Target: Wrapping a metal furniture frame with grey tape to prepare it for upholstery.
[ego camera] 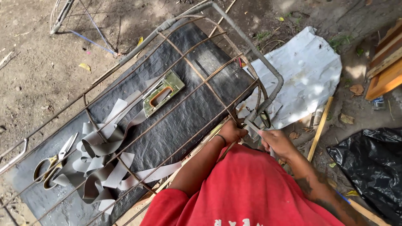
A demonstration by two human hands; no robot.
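- Daylight, outdoors; dappled shade over most of my view, sun patches breaking through.
- White sheet [307,71] overexposed where the sun strikes it; detail washed out.
- Black mat [184,121] shows a pale sheen near its top end.
- My hands sit in even shade, sharp, no motion blur.
- Straight bars bow slightly toward the edges: wide-lens distortion.

Red shirt, dark wristband, forearm tattoo
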